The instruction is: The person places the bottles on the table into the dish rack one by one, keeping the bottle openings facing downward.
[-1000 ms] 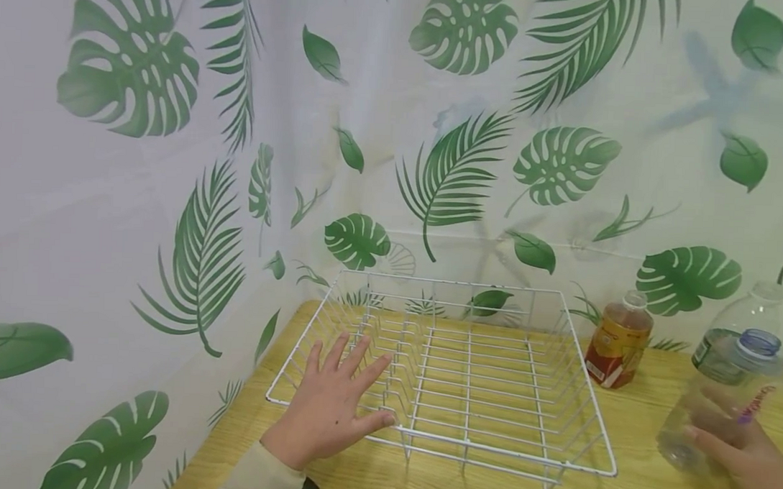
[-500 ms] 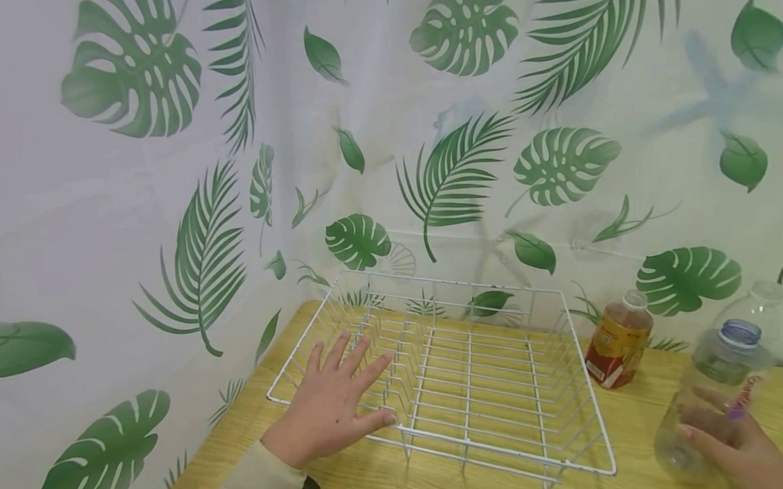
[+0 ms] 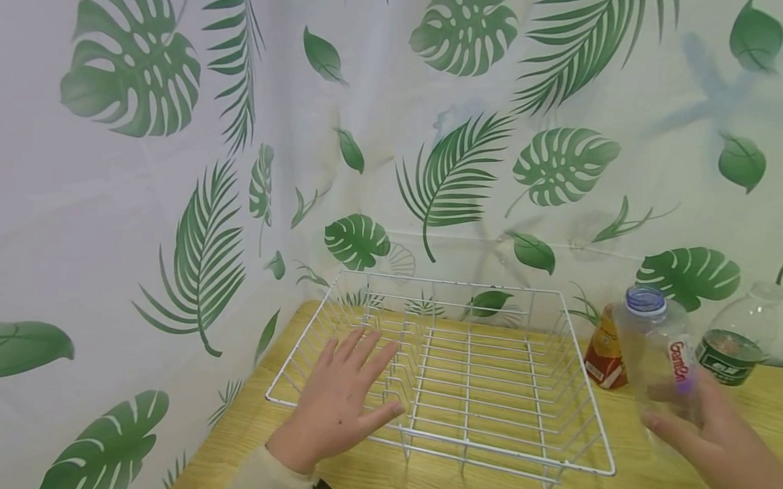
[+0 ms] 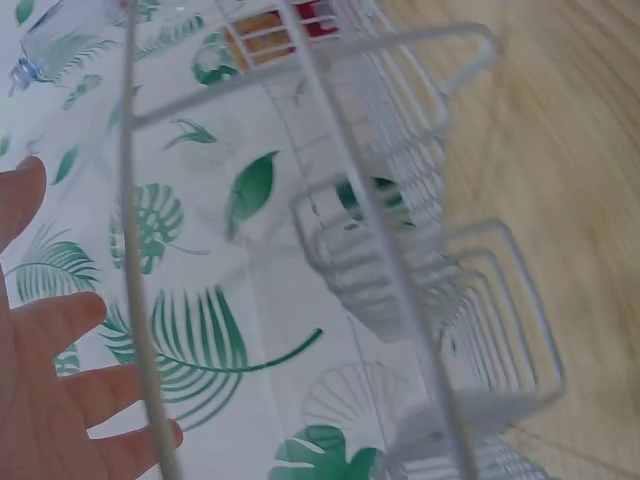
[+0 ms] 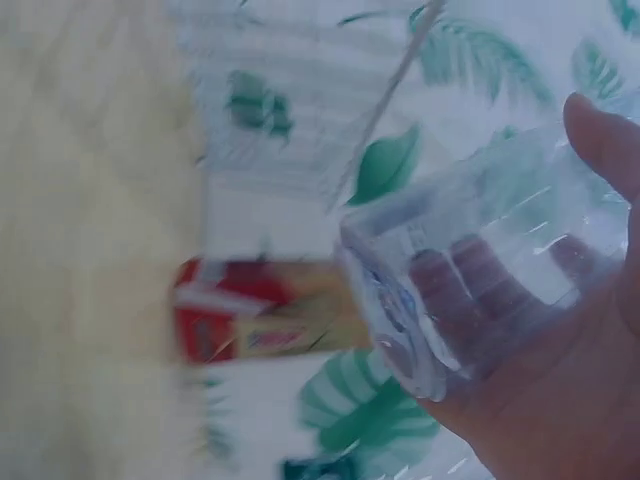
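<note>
My right hand grips a clear plastic bottle with a blue neck ring and red lettering, its fingers showing through the wall. The bottle stands close beside the right end of a white wire dish rack. In the right wrist view the bottle's base tilts towards the camera, clear of the table. My left hand, fingers spread, lies over the rack's front left corner and holds nothing. The left wrist view has its fingers beside the rack's upper rail.
Behind the held bottle stands a smaller bottle with a yellow and red label, partly covered. Farther right is a clear bottle with a green label. A wood-grain table meets leaf-printed sheets at the back and left.
The right hand has carried the clear bottle left and up, so it now overlaps the yellow-labelled bottle and uncovers the green-labelled one. My left hand has shifted slightly right.
</note>
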### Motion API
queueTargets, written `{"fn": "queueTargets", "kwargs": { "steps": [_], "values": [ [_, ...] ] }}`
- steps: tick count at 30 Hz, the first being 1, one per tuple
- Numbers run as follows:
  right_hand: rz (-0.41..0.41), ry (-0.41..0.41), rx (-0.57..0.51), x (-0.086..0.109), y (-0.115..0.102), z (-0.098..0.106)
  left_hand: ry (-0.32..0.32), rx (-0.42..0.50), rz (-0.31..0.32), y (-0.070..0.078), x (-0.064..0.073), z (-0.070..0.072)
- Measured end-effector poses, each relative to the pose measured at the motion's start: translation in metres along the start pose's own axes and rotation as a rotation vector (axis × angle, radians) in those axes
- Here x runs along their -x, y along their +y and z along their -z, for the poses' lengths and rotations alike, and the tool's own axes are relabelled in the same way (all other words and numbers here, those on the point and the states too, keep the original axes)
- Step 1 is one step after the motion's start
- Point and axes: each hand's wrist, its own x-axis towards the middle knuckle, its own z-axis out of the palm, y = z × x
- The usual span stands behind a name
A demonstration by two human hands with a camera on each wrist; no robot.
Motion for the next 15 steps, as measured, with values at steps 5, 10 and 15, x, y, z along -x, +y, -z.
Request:
{"fn": "queueTargets", "kwargs": {
  "steps": [5, 10, 15],
  "values": [
    [0.129, -0.013, 0.037, -0.004, -0.037, -0.008, 0.098, 0.109, -0.049, 0.017, -0.007, 0.01],
    [0.155, 0.003, 0.214, -0.012, -0.073, -0.014, 0.215, 0.152, -0.143, 0.034, -0.015, 0.021],
    [0.239, 0.091, 0.459, -0.016, -0.1, -0.023, 0.269, 0.096, -0.213, 0.051, -0.021, 0.032]
  ]
}}
